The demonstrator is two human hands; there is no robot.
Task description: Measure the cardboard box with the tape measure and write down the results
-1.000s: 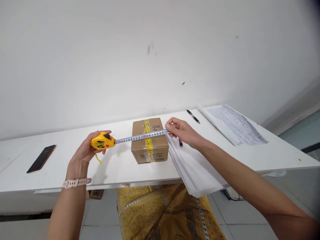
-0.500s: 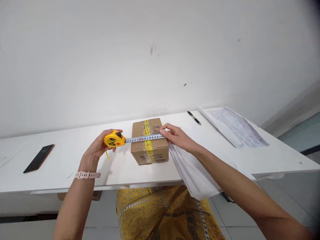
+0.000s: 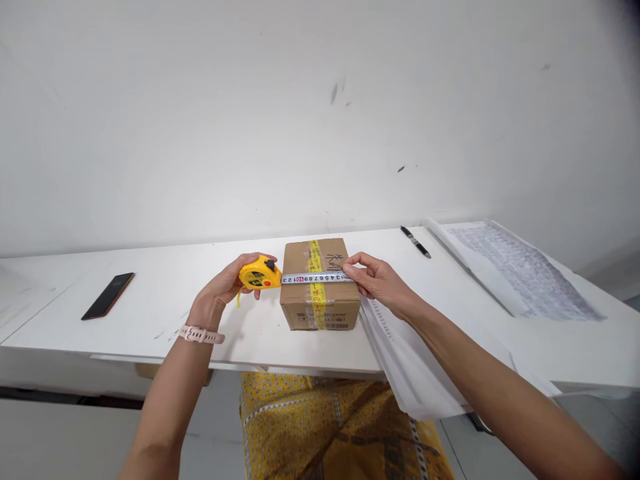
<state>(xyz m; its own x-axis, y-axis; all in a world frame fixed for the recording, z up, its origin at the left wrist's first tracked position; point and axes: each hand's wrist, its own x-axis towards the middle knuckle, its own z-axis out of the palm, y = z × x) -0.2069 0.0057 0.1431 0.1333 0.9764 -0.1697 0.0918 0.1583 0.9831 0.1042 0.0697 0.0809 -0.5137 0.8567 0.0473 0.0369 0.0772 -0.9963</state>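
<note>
A brown cardboard box point(image 3: 295, 310) with yellow printed tape and dark handwriting stands on the white table point(image 3: 195, 287). My left hand point(image 3: 231, 279) is closed around the yellow case of a tape measure point(image 3: 260, 273), just off the box's left edge. The pulled-out blade lies across the top of the box, its numbers facing up. At the box's right edge, my right hand point(image 3: 376, 281) pinches the blade's end between thumb and fingers. The very tip of the blade is hidden by those fingers.
A phone point(image 3: 109, 295) lies at the left and a black pen point(image 3: 415, 242) at the back right. Written sheets point(image 3: 520, 267) lie at the far right. Other papers point(image 3: 415, 373) under my right arm hang over the table's front edge. Behind stands a white wall.
My left hand with the case has come closer to the box, so less blade shows beside it. The right hand still pinches the blade's end. The view has shifted left.
</note>
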